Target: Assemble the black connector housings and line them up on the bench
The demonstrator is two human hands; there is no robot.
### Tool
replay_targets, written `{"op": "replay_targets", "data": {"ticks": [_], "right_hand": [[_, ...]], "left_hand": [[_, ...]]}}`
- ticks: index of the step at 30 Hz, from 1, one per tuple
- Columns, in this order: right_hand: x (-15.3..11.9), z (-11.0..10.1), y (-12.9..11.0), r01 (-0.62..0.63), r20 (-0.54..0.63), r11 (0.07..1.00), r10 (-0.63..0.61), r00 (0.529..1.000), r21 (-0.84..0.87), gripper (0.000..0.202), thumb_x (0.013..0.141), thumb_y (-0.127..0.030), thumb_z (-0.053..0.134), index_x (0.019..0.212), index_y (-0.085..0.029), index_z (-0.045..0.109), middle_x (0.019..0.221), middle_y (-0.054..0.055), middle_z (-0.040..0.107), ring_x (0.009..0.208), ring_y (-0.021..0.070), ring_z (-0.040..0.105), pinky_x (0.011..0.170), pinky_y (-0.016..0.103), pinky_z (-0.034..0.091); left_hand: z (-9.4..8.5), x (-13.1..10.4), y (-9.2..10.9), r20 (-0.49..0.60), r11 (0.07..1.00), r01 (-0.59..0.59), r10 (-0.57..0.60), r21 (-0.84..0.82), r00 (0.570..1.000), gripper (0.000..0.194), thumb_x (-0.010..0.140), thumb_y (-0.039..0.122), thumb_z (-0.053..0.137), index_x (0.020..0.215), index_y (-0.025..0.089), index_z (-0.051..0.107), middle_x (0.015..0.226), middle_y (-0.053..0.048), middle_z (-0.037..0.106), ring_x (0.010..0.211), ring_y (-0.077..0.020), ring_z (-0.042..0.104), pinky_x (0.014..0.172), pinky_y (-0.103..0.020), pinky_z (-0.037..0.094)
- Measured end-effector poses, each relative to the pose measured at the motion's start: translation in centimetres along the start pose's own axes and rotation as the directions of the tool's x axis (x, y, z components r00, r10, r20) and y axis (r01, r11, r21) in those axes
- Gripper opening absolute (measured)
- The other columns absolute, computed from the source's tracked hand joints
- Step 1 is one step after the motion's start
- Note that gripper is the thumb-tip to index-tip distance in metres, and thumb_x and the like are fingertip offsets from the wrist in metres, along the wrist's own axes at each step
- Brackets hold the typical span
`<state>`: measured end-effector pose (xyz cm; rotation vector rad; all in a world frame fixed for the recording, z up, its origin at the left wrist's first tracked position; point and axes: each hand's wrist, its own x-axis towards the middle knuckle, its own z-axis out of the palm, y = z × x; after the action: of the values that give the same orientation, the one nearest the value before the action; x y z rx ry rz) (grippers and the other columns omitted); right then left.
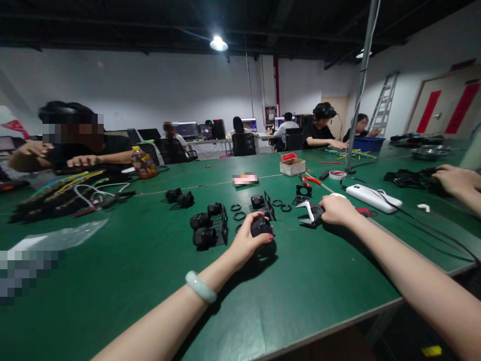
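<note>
Near the middle of the green table, my left hand [250, 235] grips a black cylindrical fitting [260, 226] between thumb and fingers, with its shadow on the table below. To the right, my right hand [337, 209] is closed around the handle end of an adjustable wrench [310, 212], whose open jaws point left. Several black fittings on brackets [206, 236] stand left of my left hand. Another bracket with a fitting [258, 201] is just beyond it. Black rings [239, 216] lie beside these parts. A flat black bracket [303, 191] is behind the wrench.
On the green table [158, 286] are bundled cables [56, 195], a bottle [143, 163], a small box [292, 166], orange-handled pliers [312, 180], a tape roll [337, 175] and a white power strip [373, 198]. A metal pole [361, 90] rises behind. Other people sit around; another person's hand [455, 181] is at right.
</note>
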<state>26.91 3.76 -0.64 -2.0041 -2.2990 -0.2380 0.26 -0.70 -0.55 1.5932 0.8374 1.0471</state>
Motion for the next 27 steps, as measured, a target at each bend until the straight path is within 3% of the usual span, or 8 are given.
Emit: {"op": "replay_targets", "data": {"ticks": [3,8,14,22,27], "right_hand": [[-0.5,-0.6,-1.3,0.095,-0.176,0.995,-0.091,0.980,0.014,0.022,0.059,-0.021,0.041,0.073,-0.017,0.058,0.080,0.006,0.054,0.068,0.0166,0.051,0.054,0.023,0.029],[-1.7,-1.0,-3.3,0.242,-0.326,0.970,-0.229,0.917,-0.001,0.017,0.058,-0.019,0.040,0.068,-0.016,0.053,0.076,0.004,0.050,0.061,0.0129,0.047,0.052,0.023,0.026],[-2.9,-0.7,-5.4,0.388,-0.331,0.921,-0.358,0.873,0.027,0.012,0.055,-0.017,0.040,0.062,-0.015,0.050,0.070,0.003,0.047,0.056,0.0107,0.043,0.049,0.023,0.022],[-2.7,0.0,-5.6,0.439,-0.292,0.885,-0.384,0.876,0.154,0.011,0.056,-0.017,0.043,0.061,-0.016,0.053,0.065,0.002,0.046,0.055,0.0100,0.041,0.050,0.022,0.022],[-2.7,0.1,-5.9,0.464,-0.287,0.857,-0.397,0.872,0.224,0.010,0.057,-0.016,0.044,0.059,-0.014,0.053,0.062,0.002,0.047,0.053,0.0090,0.039,0.049,0.021,0.022]], "left_hand": [[-0.1,-0.3,0.4,0.060,0.992,0.007,0.000,-0.127,0.998,0.046,0.058,0.013,0.054,0.100,0.020,0.038,0.102,-0.005,0.043,0.091,-0.0210,0.049,0.073,-0.032,0.040],[-0.1,-0.9,0.4,0.233,0.950,0.070,0.002,-0.304,0.973,0.049,0.053,0.008,0.046,0.100,0.018,0.040,0.098,-0.007,0.047,0.083,-0.0237,0.052,0.071,-0.037,0.039],[0.3,-1.6,0.7,0.302,0.946,0.110,-0.013,-0.305,0.953,0.047,0.054,0.012,0.047,0.100,0.016,0.040,0.096,-0.008,0.050,0.075,-0.0220,0.054,0.068,-0.035,0.040],[0.5,-1.8,0.6,0.248,0.960,0.068,0.001,-0.271,0.969,0.041,0.063,0.030,0.045,0.101,0.015,0.038,0.076,-0.006,0.055,0.065,-0.0212,0.056,0.056,-0.029,0.042],[0.4,-1.6,0.4,0.229,0.964,0.064,-0.003,-0.259,0.973,0.041,0.064,0.033,0.045,0.100,0.015,0.039,0.075,-0.006,0.056,0.062,-0.0207,0.056,0.052,-0.028,0.042]]}}
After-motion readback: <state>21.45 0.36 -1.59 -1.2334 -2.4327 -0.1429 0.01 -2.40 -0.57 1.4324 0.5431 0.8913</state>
